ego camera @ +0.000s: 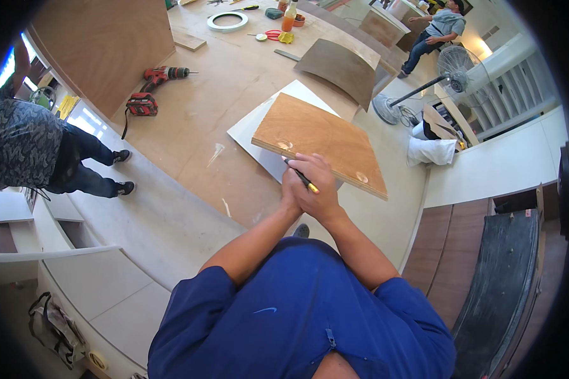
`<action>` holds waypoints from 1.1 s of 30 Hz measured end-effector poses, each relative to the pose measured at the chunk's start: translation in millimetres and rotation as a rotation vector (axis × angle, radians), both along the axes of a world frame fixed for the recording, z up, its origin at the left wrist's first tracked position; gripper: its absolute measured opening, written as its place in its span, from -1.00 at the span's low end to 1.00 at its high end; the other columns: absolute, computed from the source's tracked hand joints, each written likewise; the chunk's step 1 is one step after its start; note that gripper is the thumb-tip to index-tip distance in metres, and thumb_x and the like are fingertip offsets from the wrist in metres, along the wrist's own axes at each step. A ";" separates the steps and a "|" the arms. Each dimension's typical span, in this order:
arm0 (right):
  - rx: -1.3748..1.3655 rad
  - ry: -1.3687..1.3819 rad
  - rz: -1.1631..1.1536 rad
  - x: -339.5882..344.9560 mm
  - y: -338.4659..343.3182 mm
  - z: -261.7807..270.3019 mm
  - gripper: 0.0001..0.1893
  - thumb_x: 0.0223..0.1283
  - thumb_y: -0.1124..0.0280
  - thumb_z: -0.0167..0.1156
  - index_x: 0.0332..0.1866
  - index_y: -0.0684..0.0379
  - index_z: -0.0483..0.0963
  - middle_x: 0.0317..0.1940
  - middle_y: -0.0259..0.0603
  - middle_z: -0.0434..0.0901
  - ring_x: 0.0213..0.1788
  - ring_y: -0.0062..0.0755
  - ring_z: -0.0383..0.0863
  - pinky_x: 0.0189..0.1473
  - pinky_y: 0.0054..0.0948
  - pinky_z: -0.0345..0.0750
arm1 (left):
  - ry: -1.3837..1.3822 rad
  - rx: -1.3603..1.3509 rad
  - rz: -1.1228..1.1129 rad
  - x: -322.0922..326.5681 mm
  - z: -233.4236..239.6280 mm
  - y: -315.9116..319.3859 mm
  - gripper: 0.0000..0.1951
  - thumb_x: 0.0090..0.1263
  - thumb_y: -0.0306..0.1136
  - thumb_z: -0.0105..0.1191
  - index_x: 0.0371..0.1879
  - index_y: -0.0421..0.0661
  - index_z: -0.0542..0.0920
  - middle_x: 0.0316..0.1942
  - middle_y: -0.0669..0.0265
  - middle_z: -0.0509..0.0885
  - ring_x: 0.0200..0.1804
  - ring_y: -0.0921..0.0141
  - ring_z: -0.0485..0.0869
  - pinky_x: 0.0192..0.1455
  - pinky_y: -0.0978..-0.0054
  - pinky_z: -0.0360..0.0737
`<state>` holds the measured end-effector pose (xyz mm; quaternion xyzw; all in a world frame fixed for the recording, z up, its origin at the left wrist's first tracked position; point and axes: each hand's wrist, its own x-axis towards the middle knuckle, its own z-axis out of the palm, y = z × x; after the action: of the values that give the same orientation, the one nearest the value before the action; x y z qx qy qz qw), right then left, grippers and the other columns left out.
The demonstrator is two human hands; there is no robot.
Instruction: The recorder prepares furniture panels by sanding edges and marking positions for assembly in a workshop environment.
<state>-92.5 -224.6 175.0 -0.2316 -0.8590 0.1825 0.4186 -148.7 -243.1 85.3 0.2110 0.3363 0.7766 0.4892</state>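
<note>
A black pencil or pen (301, 175) with a light tip and a gold end rests in the grip of my right hand (320, 187). My left hand (291, 192) presses against the right one, its fingers mostly hidden. Just beyond both hands lies a plywood panel (317, 130), set at an angle. Two shallow round recesses (284, 143) are cut near its closer long edge. My right fingertips reach that edge. Underneath the panel a white board (251, 123) shows, lying on the plywood-topped workbench (194, 132).
On the bench are a red cordless drill (154, 87), a roll of white edge banding (227, 21), a bottle of orange liquid (289, 16) and a curved brown sheet (336, 68). One person (42, 142) stands left, another (436, 33) far right near a pedestal fan (455, 80).
</note>
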 end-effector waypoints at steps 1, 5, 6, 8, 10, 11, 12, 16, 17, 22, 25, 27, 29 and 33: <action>-0.038 0.042 0.024 5.3 -1.5 1.4 -0.79 0.09 0.46 0.36 -0.13 0.16 0.66 -0.17 -0.08 0.74 0.01 -0.11 0.71 0.24 -0.12 0.45 | -0.010 -0.012 -0.002 0.8 0.6 0.0 -0.91 0.48 -0.45 0.08 -0.17 -0.20 0.57 -0.29 0.30 0.67 -0.26 0.48 0.70 -0.28 0.53 0.66; -0.088 0.104 -0.036 43.9 -4.3 10.2 -0.79 0.12 0.51 0.34 -0.11 0.21 0.65 -0.14 -0.06 0.74 0.03 -0.10 0.71 0.29 -0.08 0.45 | -0.054 -0.056 -0.007 6.5 18.0 -3.6 -0.91 0.48 -0.45 0.09 -0.17 -0.20 0.57 -0.29 0.30 0.67 -0.27 0.47 0.70 -0.28 0.53 0.66; -0.078 0.116 -0.084 58.2 -2.1 10.3 -0.81 0.18 0.54 0.31 -0.09 0.24 0.63 -0.15 -0.07 0.74 0.02 -0.16 0.72 0.26 -0.12 0.48 | -0.081 -0.128 -0.016 6.8 33.0 -5.5 -0.87 0.48 -0.43 0.14 -0.16 -0.23 0.57 -0.32 0.27 0.68 -0.31 0.45 0.72 -0.28 0.53 0.68; -0.237 0.226 -0.177 87.4 -2.6 12.1 -0.81 0.30 0.55 0.23 -0.02 0.29 0.60 -0.15 -0.10 0.74 0.02 -0.30 0.71 0.21 -0.22 0.55 | -0.103 -0.203 -0.030 7.5 42.4 -7.4 -0.84 0.47 -0.41 0.18 -0.15 -0.25 0.57 -0.34 0.24 0.68 -0.34 0.42 0.74 -0.28 0.52 0.71; -0.391 0.363 -0.288 118.2 4.4 13.1 -0.78 0.42 0.52 0.15 0.08 0.33 0.56 -0.12 -0.12 0.72 0.01 -0.42 0.69 0.15 -0.32 0.59 | -0.039 -0.266 0.000 5.1 40.7 -9.3 -0.76 0.49 -0.32 0.21 -0.14 -0.29 0.57 -0.36 0.20 0.69 -0.36 0.37 0.76 -0.24 0.45 0.75; -0.372 0.404 -0.362 135.8 11.3 12.2 -0.75 0.47 0.50 0.11 0.13 0.34 0.54 -0.09 -0.13 0.71 0.00 -0.45 0.68 0.13 -0.37 0.60 | -0.035 -0.268 -0.020 4.7 38.8 -8.8 -0.76 0.49 -0.32 0.21 -0.14 -0.29 0.57 -0.36 0.20 0.69 -0.36 0.37 0.76 -0.24 0.45 0.75; -0.372 0.409 -0.383 150.7 18.3 11.0 -0.75 0.47 0.50 0.11 0.13 0.34 0.54 -0.09 -0.13 0.71 0.00 -0.45 0.68 0.13 -0.37 0.60 | -0.018 -0.276 0.006 2.8 34.2 -8.7 -0.75 0.48 -0.32 0.22 -0.16 -0.29 0.56 -0.35 0.19 0.69 -0.37 0.37 0.75 -0.25 0.44 0.75; -0.541 0.705 -0.584 201.2 38.0 -4.9 -0.70 0.51 0.42 0.08 0.21 0.33 0.50 -0.09 -0.19 0.67 -0.09 -0.47 0.66 0.05 -0.44 0.61 | 0.010 -0.282 0.089 -9.3 14.9 -9.6 -0.72 0.46 -0.31 0.25 -0.18 -0.31 0.51 -0.36 0.18 0.68 -0.37 0.36 0.74 -0.29 0.43 0.75; -0.594 0.773 -0.612 208.6 38.4 -11.2 -0.69 0.52 0.41 0.07 0.22 0.33 0.49 -0.11 -0.21 0.65 -0.13 -0.50 0.64 0.02 -0.47 0.61 | 0.017 -0.288 0.068 -11.3 13.4 -9.4 -0.72 0.46 -0.31 0.25 -0.18 -0.31 0.51 -0.36 0.18 0.68 -0.37 0.36 0.74 -0.29 0.43 0.75; -0.724 0.771 -0.644 222.4 26.3 -46.4 -0.69 0.51 0.37 0.10 0.21 0.31 0.50 -0.19 -0.25 0.65 -0.19 -0.57 0.60 -0.07 -0.53 0.59 | 0.082 -0.377 0.178 -18.3 -3.6 -10.6 -0.69 0.47 -0.33 0.24 -0.11 -0.30 0.44 -0.37 0.24 0.65 -0.36 0.43 0.68 -0.25 0.46 0.72; -0.842 0.728 -0.613 220.8 19.9 -73.7 -0.69 0.51 0.36 0.10 0.21 0.28 0.50 -0.22 -0.26 0.66 -0.21 -0.59 0.59 -0.11 -0.56 0.57 | 0.110 -0.441 0.147 -28.7 -23.8 -9.8 -0.68 0.47 -0.36 0.23 -0.03 -0.33 0.44 -0.30 0.22 0.63 -0.29 0.42 0.65 -0.20 0.42 0.71; -0.896 0.685 -0.626 220.0 17.9 -98.1 -0.70 0.52 0.36 0.09 0.22 0.25 0.50 -0.23 -0.24 0.67 -0.24 -0.57 0.60 -0.13 -0.56 0.56 | 0.100 -0.474 0.139 -31.5 -28.1 -3.9 -0.68 0.46 -0.38 0.21 0.01 -0.32 0.45 -0.25 0.20 0.63 -0.22 0.39 0.66 -0.14 0.38 0.71; -0.943 0.680 -0.616 217.3 16.6 -122.7 -0.70 0.52 0.37 0.08 0.22 0.26 0.49 -0.24 -0.24 0.67 -0.25 -0.57 0.60 -0.14 -0.55 0.56 | 0.088 -0.497 0.129 -38.3 -37.8 -0.9 -0.67 0.45 -0.40 0.20 0.05 -0.31 0.46 -0.19 0.19 0.63 -0.14 0.37 0.67 -0.09 0.34 0.70; -1.046 0.602 -0.582 211.4 14.7 -138.5 -0.71 0.52 0.40 0.05 0.21 0.26 0.49 -0.23 -0.21 0.69 -0.26 -0.57 0.61 -0.17 -0.55 0.56 | 0.045 -0.539 0.171 -61.1 -61.0 -6.1 -0.63 0.44 -0.49 0.12 0.17 -0.34 0.44 -0.15 0.17 0.63 -0.17 0.35 0.64 -0.16 0.32 0.68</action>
<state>118.8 -210.0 36.6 -0.5652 -0.4054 0.5113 0.5048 -209.8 -249.3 24.3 0.0614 0.5579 0.6927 0.4529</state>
